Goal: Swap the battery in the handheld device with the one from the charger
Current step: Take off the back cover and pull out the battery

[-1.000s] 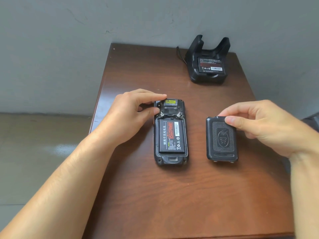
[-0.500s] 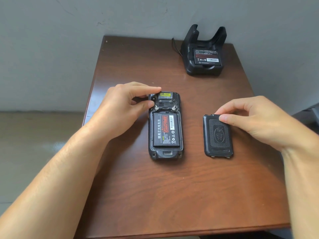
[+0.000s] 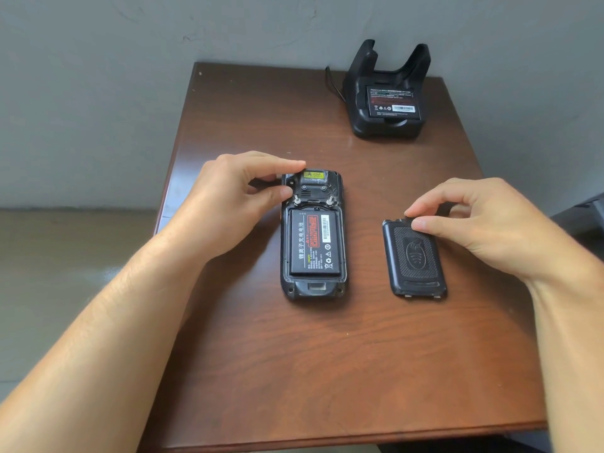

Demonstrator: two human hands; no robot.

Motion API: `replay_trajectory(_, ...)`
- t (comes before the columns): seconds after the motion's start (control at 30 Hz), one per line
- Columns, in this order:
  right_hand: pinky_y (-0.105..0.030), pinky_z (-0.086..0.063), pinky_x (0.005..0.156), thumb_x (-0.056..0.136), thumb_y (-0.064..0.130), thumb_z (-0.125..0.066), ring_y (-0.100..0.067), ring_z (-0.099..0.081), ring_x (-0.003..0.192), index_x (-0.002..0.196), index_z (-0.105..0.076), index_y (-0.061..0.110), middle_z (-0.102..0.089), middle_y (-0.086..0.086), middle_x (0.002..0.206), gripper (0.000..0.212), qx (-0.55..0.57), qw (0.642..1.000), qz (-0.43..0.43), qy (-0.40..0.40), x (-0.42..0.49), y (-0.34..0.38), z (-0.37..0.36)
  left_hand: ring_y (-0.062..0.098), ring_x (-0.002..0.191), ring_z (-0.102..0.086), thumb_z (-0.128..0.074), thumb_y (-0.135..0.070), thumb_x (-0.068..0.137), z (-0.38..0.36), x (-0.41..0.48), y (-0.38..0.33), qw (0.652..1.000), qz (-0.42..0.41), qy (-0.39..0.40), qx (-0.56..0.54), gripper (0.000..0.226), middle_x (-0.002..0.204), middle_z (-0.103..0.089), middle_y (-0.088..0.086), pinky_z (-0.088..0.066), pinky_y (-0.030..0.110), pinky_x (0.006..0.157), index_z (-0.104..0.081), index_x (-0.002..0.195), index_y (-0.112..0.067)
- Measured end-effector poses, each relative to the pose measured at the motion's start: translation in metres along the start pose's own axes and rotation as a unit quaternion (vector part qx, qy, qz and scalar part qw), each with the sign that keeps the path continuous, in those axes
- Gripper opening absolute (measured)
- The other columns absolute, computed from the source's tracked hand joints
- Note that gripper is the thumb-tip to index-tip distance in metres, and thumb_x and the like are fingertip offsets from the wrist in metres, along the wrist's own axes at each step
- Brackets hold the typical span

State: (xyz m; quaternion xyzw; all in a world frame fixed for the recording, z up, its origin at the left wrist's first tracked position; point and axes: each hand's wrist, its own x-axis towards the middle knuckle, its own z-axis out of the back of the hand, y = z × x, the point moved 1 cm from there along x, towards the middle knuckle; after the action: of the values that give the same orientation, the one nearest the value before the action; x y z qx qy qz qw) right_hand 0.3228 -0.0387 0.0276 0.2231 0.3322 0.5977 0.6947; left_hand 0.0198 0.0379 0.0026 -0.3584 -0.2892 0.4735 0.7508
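Observation:
The black handheld device (image 3: 313,291) lies face down at the middle of the brown table (image 3: 327,371), its back cover off. A black battery (image 3: 313,243) with a red label sits in its open bay. My left hand (image 3: 228,204) pinches the device's top left corner between thumb and forefinger. The removed back cover (image 3: 415,266) lies flat to the right of the device; my right hand (image 3: 483,223) touches its top edge with thumb and forefinger. At the back right stands the black charger (image 3: 387,125) with a second battery (image 3: 392,103) in its slot.
The table stands against a grey wall. A thin black cable (image 3: 331,83) runs from the charger's left side toward the wall. The floor lies to the left of the table, and a dark object shows at the right edge.
The cover now rests flat on the table under my right fingertips. My left hand stays on the device's top corner. The view has shifted slightly.

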Motion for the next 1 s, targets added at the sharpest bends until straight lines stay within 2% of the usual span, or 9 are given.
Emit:
replay_trajectory(0.1, -0.039, -0.055, 0.094, 0.082, 0.022, -0.081, -0.028, -0.070, 0.085, 0.092, -0.079, 0.034, -0.075, 0.005, 0.096, 0.016, 0.013, 1.000, 0.005, 0.002, -0.001, 0.002, 0.001, -0.015, 0.081, -0.058, -0.072, -0.010, 0.091, 0.000, 0.000, 0.001, 1.000, -0.001, 0.000, -0.004, 0.037, 0.102, -0.069, -0.021, -0.039, 0.000, 0.076, -0.073, 0.123, -0.029)
replay_trajectory(0.2, -0.035, -0.048, 0.082, 0.080, 0.026, -0.082, -0.035, -0.057, 0.074, 0.099, -0.078, 0.033, -0.076, 0.003, 0.100, 0.020, 0.056, 0.997, 0.031, -0.031, -0.004, 0.013, 0.006, -0.014, 0.083, -0.059, -0.073, -0.011, 0.091, 0.000, 0.000, 0.001, 1.000, 0.001, 0.001, -0.005, 0.037, 0.103, -0.070, -0.020, -0.039, 0.001, 0.077, -0.073, 0.123, -0.030)
replay_trajectory(0.33, -0.028, -0.051, 0.086, 0.069, 0.043, -0.080, -0.011, -0.062, 0.080, 0.102, -0.078, 0.031, -0.078, 0.006, 0.105, 0.035, 0.086, 0.992, 0.064, -0.071, -0.009, 0.037, 0.011, 0.000, 0.084, -0.060, -0.073, -0.014, 0.091, 0.000, 0.000, 0.001, 1.000, 0.007, 0.001, -0.008, 0.037, 0.101, -0.072, -0.012, -0.040, 0.005, 0.077, -0.074, 0.121, -0.034)
replay_trajectory(0.43, -0.033, -0.053, 0.092, 0.070, 0.045, -0.084, -0.006, -0.069, 0.093, 0.106, -0.077, 0.036, -0.077, 0.006, 0.099, 0.037, 0.035, 0.992, 0.095, -0.079, -0.012, 0.053, 0.006, -0.001, 0.077, -0.057, -0.073, -0.013, 0.091, 0.001, 0.000, 0.000, 1.000, 0.013, 0.001, -0.012, 0.036, 0.093, -0.069, -0.014, -0.039, 0.003, 0.074, -0.074, 0.121, -0.033)
replay_trajectory(0.57, -0.023, -0.050, 0.096, 0.071, 0.048, -0.086, 0.000, -0.066, 0.111, 0.118, -0.074, 0.030, -0.073, 0.017, 0.116, 0.051, -0.056, 0.980, 0.190, -0.032, -0.013, 0.077, -0.020, -0.001, 0.076, -0.057, -0.073, -0.013, 0.091, 0.001, 0.000, 0.000, 1.000, 0.013, 0.003, -0.014, 0.035, 0.096, -0.069, -0.018, -0.039, 0.004, 0.074, -0.074, 0.120, -0.032)
replay_trajectory(0.63, -0.028, -0.050, 0.101, 0.070, 0.051, -0.082, -0.001, -0.064, 0.114, 0.123, -0.072, 0.027, -0.071, 0.015, 0.120, 0.059, -0.111, 0.967, 0.230, 0.003, -0.011, 0.084, -0.038, 0.002, 0.077, -0.058, -0.073, -0.013, 0.091, 0.000, 0.001, 0.001, 1.000, 0.011, 0.002, -0.012, 0.035, 0.101, -0.071, -0.014, -0.041, 0.006, 0.075, -0.074, 0.120, -0.032)
replay_trajectory(0.77, -0.047, -0.053, 0.096, 0.067, 0.065, -0.068, -0.009, -0.059, 0.123, 0.130, -0.062, 0.038, -0.062, 0.020, 0.128, 0.069, -0.162, 0.959, 0.224, 0.065, -0.009, 0.086, -0.056, 0.005, 0.079, -0.060, -0.074, -0.014, 0.090, 0.000, 0.001, 0.001, 1.000, 0.006, -0.002, -0.010, 0.034, 0.105, -0.072, -0.012, -0.042, 0.007, 0.076, -0.074, 0.120, -0.031)
replay_trajectory(0.87, -0.045, -0.052, 0.095, 0.066, 0.067, -0.069, -0.008, -0.054, 0.121, 0.131, -0.057, 0.042, -0.057, 0.023, 0.129, 0.070, -0.199, 0.950, 0.221, 0.094, -0.008, 0.082, -0.057, 0.004, 0.079, -0.060, -0.074, -0.016, 0.090, 0.000, 0.000, 0.001, 1.000, 0.003, -0.003, -0.008, 0.034, 0.106, -0.073, -0.010, -0.043, 0.007, 0.076, -0.074, 0.120, -0.032)
replay_trajectory(1.0, -0.042, -0.051, 0.095, 0.072, 0.056, -0.077, -0.004, -0.049, 0.119, 0.131, -0.057, 0.045, -0.052, 0.028, 0.129, 0.063, -0.214, 0.945, 0.221, 0.108, -0.009, 0.078, -0.056, 0.005, 0.082, -0.062, -0.073, -0.017, 0.091, 0.001, -0.001, -0.001, 1.000, 0.001, -0.003, 0.006, 0.034, 0.109, -0.073, -0.011, -0.043, 0.007, 0.077, -0.074, 0.122, -0.032)
